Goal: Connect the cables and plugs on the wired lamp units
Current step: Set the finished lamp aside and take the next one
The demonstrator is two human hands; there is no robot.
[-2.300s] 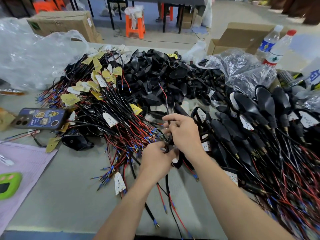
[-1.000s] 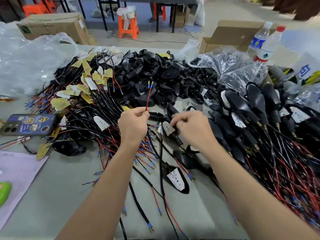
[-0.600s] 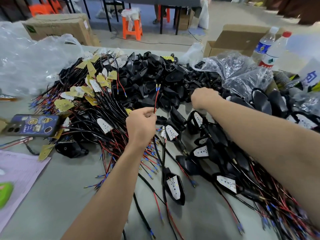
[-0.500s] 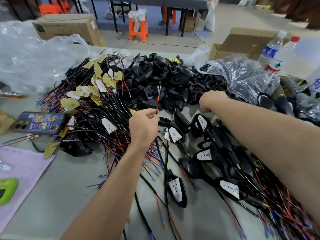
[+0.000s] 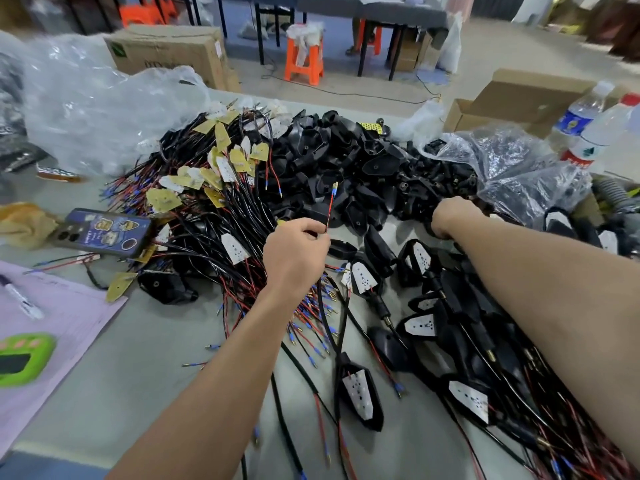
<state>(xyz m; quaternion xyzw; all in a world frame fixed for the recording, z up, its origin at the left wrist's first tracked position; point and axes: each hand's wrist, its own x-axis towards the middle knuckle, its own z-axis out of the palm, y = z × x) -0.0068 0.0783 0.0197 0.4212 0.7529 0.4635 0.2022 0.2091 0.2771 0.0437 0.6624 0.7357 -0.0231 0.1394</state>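
Pinching red wire (image 5: 330,210): left hand (image 5: 294,254) | right hand (image 5: 450,218) in black housings (image 5: 346,168), grip hidden | phone (image 5: 104,232) beside wire heap (image 5: 214,216)

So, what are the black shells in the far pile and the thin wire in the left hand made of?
The black shells: likely moulded plastic, semi-gloss, with soft highlights and formed screw holes. The wire, pinched by the left hand: red plastic-looking insulation, blue sleeve, and a yellowish, probably brass tip.

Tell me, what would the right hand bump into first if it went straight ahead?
Probably the heap of black parts just beyond the right hand; it may be touching them, depth is unclear.
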